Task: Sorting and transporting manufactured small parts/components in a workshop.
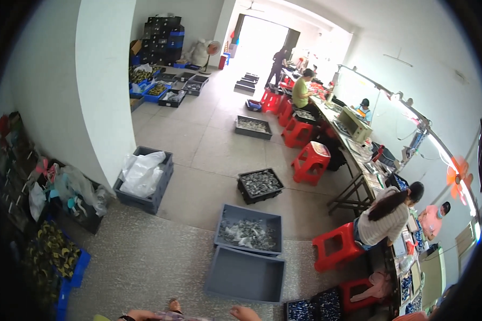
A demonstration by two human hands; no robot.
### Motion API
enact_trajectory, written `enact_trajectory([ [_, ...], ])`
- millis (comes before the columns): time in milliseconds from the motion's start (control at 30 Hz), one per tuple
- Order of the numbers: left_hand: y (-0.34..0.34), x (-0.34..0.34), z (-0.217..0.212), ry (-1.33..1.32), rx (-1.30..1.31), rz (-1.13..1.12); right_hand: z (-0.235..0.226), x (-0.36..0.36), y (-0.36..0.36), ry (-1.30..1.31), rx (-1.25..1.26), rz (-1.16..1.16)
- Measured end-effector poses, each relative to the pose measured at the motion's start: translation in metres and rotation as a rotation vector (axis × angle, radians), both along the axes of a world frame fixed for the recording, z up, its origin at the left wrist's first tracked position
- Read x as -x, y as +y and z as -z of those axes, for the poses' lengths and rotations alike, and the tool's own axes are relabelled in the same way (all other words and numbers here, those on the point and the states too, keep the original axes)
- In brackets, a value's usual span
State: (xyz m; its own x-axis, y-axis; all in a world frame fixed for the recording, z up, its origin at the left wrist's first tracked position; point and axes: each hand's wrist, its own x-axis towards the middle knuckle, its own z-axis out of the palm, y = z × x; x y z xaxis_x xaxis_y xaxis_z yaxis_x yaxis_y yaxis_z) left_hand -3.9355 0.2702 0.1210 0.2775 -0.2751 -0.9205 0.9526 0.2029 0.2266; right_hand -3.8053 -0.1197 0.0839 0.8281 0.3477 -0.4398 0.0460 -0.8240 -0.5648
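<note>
At the lower edge my left hand [140, 314] is only partly in the picture, with a dark band at its wrist. My right hand [245, 312] shows as a small part, its fingers mostly cut off by the edge. What either hand holds, if anything, cannot be made out. Nearest to the right hand is a shallow grey tray [245, 274] with nothing in it. Just beyond it stands a grey bin [277, 227] with small silvery parts heaped inside. Between my hands, a bare foot [174, 305] shows low down.
Black crates of blue parts [326, 307] and red stools [334, 249] line the right side by a long workbench [377, 187]. People sit working there. More bins [254, 128] stand along the floor. A white pillar [104, 91] and a crate with plastic bags [160, 195] are left.
</note>
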Motion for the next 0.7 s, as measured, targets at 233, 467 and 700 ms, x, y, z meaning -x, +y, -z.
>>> enact_trajectory([
  [233, 0.101, -0.021, 0.069, -0.12, 0.067, -0.35, -0.067, -0.152, 0.19, 0.149, -0.003, -0.255],
  [467, 0.212, -0.198, 0.119, -0.224, -0.152, -0.481, -0.005, -0.285, 0.258, 0.078, 0.026, -0.303],
  [700, 0.302, -0.402, 0.078, -0.225, -0.368, -0.57, -0.037, -0.557, 0.364, 0.012, 0.052, -0.307],
])
